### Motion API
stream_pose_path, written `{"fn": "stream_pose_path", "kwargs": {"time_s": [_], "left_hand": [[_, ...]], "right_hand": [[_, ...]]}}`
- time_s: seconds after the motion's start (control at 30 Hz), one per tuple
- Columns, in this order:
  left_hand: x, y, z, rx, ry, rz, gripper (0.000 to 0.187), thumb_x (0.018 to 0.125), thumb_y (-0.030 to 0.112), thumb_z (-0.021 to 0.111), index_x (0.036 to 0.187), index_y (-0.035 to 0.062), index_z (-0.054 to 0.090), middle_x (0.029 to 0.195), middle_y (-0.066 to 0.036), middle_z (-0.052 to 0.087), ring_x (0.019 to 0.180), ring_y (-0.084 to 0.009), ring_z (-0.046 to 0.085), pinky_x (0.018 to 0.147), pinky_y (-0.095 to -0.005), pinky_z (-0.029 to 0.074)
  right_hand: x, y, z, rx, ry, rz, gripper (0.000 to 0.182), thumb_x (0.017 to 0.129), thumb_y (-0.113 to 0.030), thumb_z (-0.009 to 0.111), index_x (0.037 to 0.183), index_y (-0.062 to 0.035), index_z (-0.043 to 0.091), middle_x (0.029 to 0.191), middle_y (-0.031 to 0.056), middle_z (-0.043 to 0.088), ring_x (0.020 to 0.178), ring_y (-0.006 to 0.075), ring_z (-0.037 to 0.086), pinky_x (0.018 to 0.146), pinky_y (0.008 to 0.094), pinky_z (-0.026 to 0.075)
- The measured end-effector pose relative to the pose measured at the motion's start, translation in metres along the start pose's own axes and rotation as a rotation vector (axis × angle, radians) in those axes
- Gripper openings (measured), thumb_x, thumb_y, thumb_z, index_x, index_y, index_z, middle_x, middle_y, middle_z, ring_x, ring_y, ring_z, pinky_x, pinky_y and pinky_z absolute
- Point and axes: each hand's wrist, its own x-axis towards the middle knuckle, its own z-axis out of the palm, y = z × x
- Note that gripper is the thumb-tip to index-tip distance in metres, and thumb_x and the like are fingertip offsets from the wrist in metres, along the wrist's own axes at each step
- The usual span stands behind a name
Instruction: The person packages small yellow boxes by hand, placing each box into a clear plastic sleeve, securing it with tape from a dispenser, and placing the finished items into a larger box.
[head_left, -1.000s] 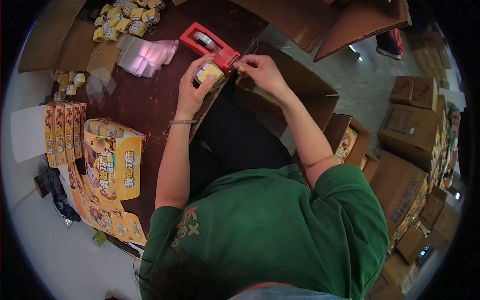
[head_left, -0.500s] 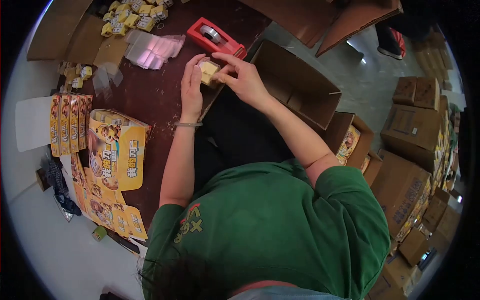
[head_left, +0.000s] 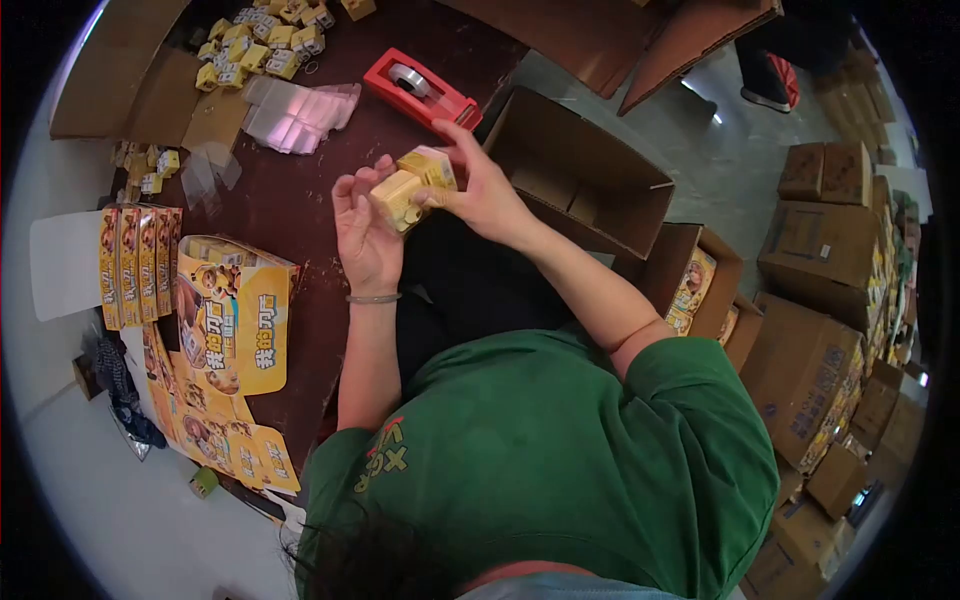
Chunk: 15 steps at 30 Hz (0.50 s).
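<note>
Two small yellow boxes are between my hands, over the table's edge. My left hand (head_left: pixel 366 225) is curled against the lower yellow box (head_left: pixel 398 200), its fingers along that box's left side. With thumb and fingers, my right hand (head_left: pixel 485 195) grips the upper yellow box (head_left: pixel 428 165), which touches the lower one. Beyond them lies a red tape dispenser (head_left: pixel 420 92). Flat clear plastic sleeves (head_left: pixel 300 115) are stacked to its left. Further back is a pile of small yellow boxes (head_left: pixel 262 42).
A yellow printed display carton (head_left: pixel 235 310) stands on the dark red table (head_left: pixel 318 205) at left, beside several upright printed boxes (head_left: pixel 140 265). An open cardboard box (head_left: pixel 575 165) is at my right. Stacked cartons (head_left: pixel 815 250) stand further right. A person's shoe (head_left: pixel 768 98) shows at top right.
The hands have moved slightly down and turned. A second yellow box now shows between them, where one showed before. The whole view has shifted a little.
</note>
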Motion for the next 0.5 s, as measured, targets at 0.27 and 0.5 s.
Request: {"fn": "stream_pose_path", "kwargs": {"time_s": [0.27, 0.5], "left_hand": [[0.065, 0.018, -0.006, 0.830, -0.149, -0.168, 0.044, 0.089, 0.009, 0.062, 0.130, -0.0014, 0.052, 0.127, -0.012, 0.059, 0.114, -0.0163, 0.057, 0.099, -0.0293, 0.045], [0.076, -0.020, 0.015, 0.817, -0.191, -0.127, 0.036, 0.089, 0.009, 0.062, 0.124, -0.0008, 0.060, 0.111, -0.006, 0.065, 0.100, -0.0107, 0.059, 0.088, -0.0254, 0.048]], "right_hand": [[0.051, -0.007, -0.008, -0.549, -0.173, -0.698, 0.070, 0.073, -0.018, 0.080, 0.134, -0.0060, 0.048, 0.126, 0.0135, 0.057, 0.113, 0.0344, 0.054, 0.100, 0.0432, 0.044], [0.078, 0.027, -0.067, -0.640, 0.163, -0.261, 0.027, 0.082, -0.030, 0.072, 0.085, -0.0034, 0.071, 0.111, 0.0126, 0.063, 0.106, 0.0315, 0.053, 0.090, 0.0404, 0.044]]}}
